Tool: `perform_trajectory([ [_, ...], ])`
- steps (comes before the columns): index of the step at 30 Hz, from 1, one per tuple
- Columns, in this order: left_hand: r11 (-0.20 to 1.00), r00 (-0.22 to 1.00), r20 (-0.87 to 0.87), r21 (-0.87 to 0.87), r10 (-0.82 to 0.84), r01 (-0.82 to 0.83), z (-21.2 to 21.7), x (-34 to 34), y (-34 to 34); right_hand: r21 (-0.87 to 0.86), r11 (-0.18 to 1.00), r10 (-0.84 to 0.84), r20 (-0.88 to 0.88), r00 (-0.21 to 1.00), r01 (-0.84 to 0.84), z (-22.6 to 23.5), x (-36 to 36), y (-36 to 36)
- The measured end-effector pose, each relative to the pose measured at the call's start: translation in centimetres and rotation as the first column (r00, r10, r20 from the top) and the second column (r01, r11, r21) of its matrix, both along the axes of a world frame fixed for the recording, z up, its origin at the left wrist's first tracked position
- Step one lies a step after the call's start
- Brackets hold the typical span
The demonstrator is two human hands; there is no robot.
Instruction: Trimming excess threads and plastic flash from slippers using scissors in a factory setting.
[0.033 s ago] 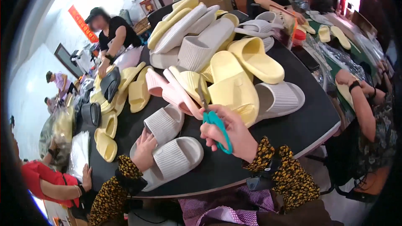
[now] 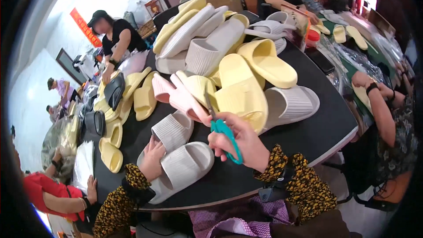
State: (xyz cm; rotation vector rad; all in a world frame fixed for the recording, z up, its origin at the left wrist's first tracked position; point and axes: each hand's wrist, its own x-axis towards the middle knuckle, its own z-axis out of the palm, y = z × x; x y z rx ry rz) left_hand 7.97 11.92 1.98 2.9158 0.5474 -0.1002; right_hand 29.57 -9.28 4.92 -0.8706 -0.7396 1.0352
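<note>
My right hand point(image 2: 246, 145) is closed round a pair of scissors point(image 2: 227, 137) with teal handles, their dark blades pointing up and away toward a pink slide sandal point(image 2: 188, 96). Two light grey slides lie in front of me, the farther one point(image 2: 172, 130) and the nearer one point(image 2: 187, 167). My left hand point(image 2: 152, 158) rests on the farther grey slide, fingers stretched toward its strap; the fingertips are partly hidden. A yellow slide point(image 2: 242, 92) lies just beyond the scissors, beside another grey slide point(image 2: 293, 105).
A heap of grey and yellow slides point(image 2: 207, 55) covers the far part of the black table point(image 2: 246, 183). More yellow slides point(image 2: 112, 154) and black ones point(image 2: 94, 121) lie at left, near clear bags point(image 2: 83, 163). A phone point(image 2: 320, 60) lies at right. Several co-workers sit or stand around.
My right hand and the scissors have shifted very slightly left and nearer. My left hand stays on the grey slide.
</note>
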Motion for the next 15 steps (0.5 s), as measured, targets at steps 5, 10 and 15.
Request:
perform_trajectory([
  [5,0.998,0.998,0.046,-0.040,-0.050,0.052,0.9,4.1,-0.7,0.006,0.999,0.052,0.023,0.998,-0.052,1.3,0.5,-0.6],
  [10,0.996,0.964,0.266,-0.088,0.026,-0.002,0.7,6.9,-3.4,0.063,0.996,0.055,0.012,0.998,-0.055,1.1,0.9,-0.7],
  [15,0.997,0.968,0.251,-0.077,0.015,0.005,-1.4,9.6,-3.1,0.091,0.995,0.032,-0.041,0.999,-0.028,1.1,1.3,-0.6],
])
